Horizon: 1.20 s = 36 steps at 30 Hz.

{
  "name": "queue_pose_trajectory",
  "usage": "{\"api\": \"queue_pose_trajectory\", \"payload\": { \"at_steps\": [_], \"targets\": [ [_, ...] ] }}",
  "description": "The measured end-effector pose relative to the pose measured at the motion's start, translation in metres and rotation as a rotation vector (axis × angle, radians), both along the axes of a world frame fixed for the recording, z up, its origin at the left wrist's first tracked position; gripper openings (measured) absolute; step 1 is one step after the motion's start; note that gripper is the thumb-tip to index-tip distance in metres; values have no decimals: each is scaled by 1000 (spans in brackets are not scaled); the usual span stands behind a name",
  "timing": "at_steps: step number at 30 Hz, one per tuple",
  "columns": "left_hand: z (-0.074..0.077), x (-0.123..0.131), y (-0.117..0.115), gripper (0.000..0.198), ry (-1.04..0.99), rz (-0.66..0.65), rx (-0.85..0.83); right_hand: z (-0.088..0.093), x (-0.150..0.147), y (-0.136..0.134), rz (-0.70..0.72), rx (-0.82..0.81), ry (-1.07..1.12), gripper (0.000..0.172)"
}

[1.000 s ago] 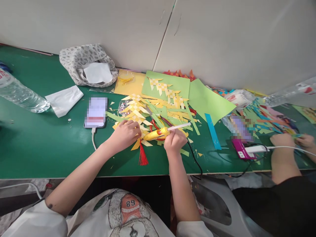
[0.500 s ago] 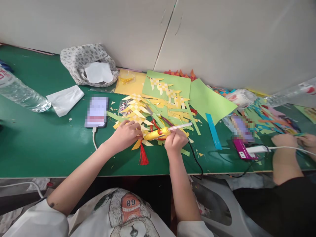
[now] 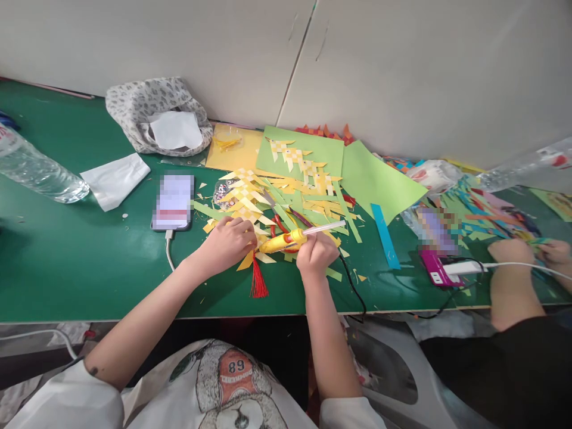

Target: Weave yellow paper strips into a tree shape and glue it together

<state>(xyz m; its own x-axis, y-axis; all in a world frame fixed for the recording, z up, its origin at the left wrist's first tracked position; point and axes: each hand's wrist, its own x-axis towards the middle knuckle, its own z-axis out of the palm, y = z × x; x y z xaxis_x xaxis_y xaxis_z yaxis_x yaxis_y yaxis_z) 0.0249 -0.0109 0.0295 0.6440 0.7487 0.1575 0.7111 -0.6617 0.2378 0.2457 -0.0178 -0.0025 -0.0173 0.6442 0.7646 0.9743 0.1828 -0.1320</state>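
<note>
My right hand (image 3: 316, 255) is closed around the handle of a yellow hot glue gun (image 3: 282, 242), and a clear glue stick (image 3: 328, 227) pokes out of its back end. The nozzle points left, up against the fingertips of my left hand (image 3: 230, 243). Those fingers are closed on the lower end of a yellow-and-white woven paper ornament (image 3: 245, 193). From that end a red tassel (image 3: 258, 279) hangs over the table. My left fingers hide the exact spot where tassel, paper and nozzle meet.
Paper strips and scraps (image 3: 328, 205) lie behind my hands. Finished woven pieces (image 3: 292, 157) rest on green paper. A charging phone (image 3: 173, 202), water bottle (image 3: 42, 164) and fabric pouch (image 3: 129, 113) stand left. A purple power strip (image 3: 431, 268) and a co-worker's hands (image 3: 512, 253) are right.
Both hands keep the same hold, with the glue gun nozzle still at the ornament's end. The whole view has shifted very slightly.
</note>
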Motion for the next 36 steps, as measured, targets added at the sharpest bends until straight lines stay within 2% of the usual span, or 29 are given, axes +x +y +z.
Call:
{"api": "queue_pose_trajectory", "payload": {
  "at_steps": [18,23,28,31,33,36],
  "targets": [
    [-5,1,0,22,34,-20,26,0,0,0,-35,-29,-15,45],
    [3,-1,-1,23,26,30,50,-1,0,0,-6,-9,6,43],
    [25,-21,-10,26,-2,227,190,-1,-1,0,-22,-38,20,43],
    [34,-37,-21,23,-32,259,207,-1,-2,0,-28,-32,20,44],
    [33,-46,-29,23,-34,268,189,-1,-3,0,-31,-26,17,43],
    [24,-61,-39,24,-18,292,147,-1,-2,0,-20,-10,10,42]
  ]
}}
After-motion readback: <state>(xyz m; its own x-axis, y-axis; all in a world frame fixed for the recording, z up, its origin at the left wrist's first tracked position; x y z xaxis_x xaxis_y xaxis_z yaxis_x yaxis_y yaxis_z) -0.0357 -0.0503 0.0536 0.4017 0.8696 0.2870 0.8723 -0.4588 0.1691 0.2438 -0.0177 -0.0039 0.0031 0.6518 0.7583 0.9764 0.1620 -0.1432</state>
